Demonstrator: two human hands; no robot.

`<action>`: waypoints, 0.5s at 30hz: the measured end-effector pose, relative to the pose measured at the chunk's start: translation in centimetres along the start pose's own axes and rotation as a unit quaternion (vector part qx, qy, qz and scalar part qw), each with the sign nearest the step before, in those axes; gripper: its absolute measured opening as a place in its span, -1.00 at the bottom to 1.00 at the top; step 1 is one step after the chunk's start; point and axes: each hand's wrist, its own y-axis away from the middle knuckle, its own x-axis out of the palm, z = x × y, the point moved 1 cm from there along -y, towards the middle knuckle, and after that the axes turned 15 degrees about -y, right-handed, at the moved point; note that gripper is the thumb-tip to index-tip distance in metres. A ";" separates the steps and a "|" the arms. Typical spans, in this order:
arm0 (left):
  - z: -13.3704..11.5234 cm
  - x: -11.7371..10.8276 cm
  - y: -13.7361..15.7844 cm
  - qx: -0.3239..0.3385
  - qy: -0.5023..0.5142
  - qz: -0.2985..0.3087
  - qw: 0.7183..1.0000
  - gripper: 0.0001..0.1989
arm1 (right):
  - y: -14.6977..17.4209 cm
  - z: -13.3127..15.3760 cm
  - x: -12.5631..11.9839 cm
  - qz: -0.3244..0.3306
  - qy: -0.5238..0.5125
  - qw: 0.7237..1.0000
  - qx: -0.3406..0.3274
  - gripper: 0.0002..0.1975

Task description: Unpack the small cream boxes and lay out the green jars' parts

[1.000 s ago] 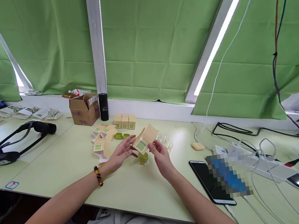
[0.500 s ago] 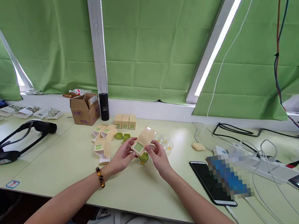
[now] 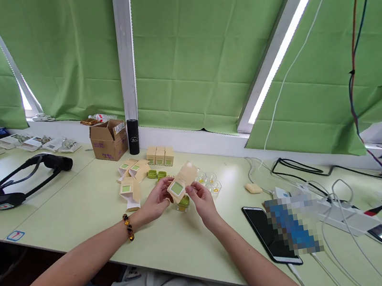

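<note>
Between my hands is a small beige cardboard box (image 3: 181,181) with a green window and a raised flap. My left hand (image 3: 157,199) grips its left side; my right hand (image 3: 203,201) pinches its right edge. Under the box, a clear container with a green lid (image 3: 183,203) stands on the table, partly hidden. Beyond my fingers lie green lids (image 3: 157,174). To the right are several clear cups (image 3: 211,181) with yellow spots inside. Unfolded boxes (image 3: 129,191) lie to the left, and a row of upright beige boxes (image 3: 159,155) stands behind.
A brown carton (image 3: 108,141) and a black tumbler (image 3: 133,136) stand against the wall. A black headset (image 3: 26,181) lies at left. On the right are a phone (image 3: 271,234), a beige lump (image 3: 254,188), a white power strip (image 3: 348,217) and tangled cables.
The box has tipped slightly between my hands, and my left fingers have shifted a little along its side. The person's hand at the far left edge has gone out of view.
</note>
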 end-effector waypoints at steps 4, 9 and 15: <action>-0.1 -0.1 0.1 0.013 0.004 0.023 1.000 -0.44 | -0.1 0.2 -0.1 -0.020 -0.015 1.000 0.003 -0.47; -0.6 0.0 0.2 0.005 0.014 0.011 1.000 -0.51 | 0.0 0.2 0.0 -0.010 -0.025 1.000 0.007 -0.47; -0.1 0.0 0.2 0.028 0.004 0.011 1.000 -0.45 | -0.2 0.0 -0.4 -0.024 -0.008 1.000 0.003 -0.49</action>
